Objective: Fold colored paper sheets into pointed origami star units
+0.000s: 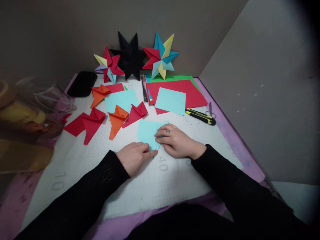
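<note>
A partly folded light blue paper (147,130) lies on the white gridded sheet between my hands. My right hand (175,140) is closed on its right edge, where a flap is turned over, the fingers bunched together and covering part of the fold. At the lower corner, my left hand (136,156) has curled fingers, with the thumb and forefinger on the paper. Just behind the paper are a folded red piece (137,115) and an orange one (117,120). Farther left sit another red folded piece (92,124) and a second orange one (100,94).
Three paper stars, one black (130,55), lean against the back wall. Light blue squares (171,100) and a red sheet (185,91) lie behind. A yellow-black cutter (201,117) and small scissors (210,110) are at right. A phone (82,84) and clear container (22,123) stand left.
</note>
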The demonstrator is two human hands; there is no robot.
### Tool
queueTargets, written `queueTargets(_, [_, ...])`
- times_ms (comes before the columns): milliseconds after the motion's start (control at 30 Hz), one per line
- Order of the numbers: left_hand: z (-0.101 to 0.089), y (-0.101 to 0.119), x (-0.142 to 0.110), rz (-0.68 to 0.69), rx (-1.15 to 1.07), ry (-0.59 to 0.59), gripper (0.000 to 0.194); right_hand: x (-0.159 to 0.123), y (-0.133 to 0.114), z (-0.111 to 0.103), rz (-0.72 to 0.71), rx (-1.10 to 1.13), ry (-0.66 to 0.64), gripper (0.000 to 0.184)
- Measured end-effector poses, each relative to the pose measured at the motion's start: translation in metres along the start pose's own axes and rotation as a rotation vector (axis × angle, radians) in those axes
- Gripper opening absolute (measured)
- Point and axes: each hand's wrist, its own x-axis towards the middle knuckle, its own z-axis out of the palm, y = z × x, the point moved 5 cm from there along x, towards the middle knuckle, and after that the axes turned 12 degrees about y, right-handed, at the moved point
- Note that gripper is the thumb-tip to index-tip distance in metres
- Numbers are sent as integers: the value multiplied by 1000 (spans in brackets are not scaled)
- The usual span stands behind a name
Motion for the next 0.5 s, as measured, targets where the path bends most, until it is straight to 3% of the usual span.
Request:
queueTargets(333, [-6,-1,-2,71,8,-9,46,14,-5,10,2,29,-66,12])
queueTargets(500, [-9,0,-4,83,6,-14,41,22,-10,10,10,-13,-112,13])
